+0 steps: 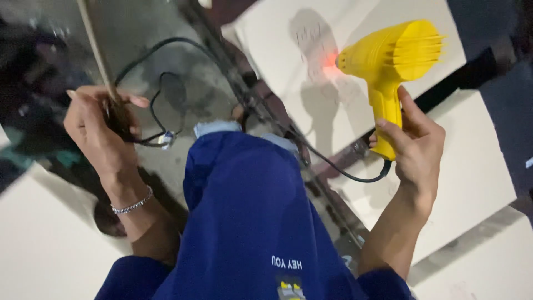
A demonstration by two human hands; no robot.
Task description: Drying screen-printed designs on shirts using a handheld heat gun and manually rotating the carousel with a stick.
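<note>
Heat gun: yellow, gripped by right hand, nozzle glowing red close over white panel.
Left hand: closed around thin stick and black cord.
Scorch risk: nozzle lingering on one spot.
Snag risk: cord crossing blue trouser knee, likely tugging gun.

One head-worn view, looking steeply down from close range over the wearer's blue trouser leg, both hands at frame sides, white panels and grey floor beyond. No second view.
</note>
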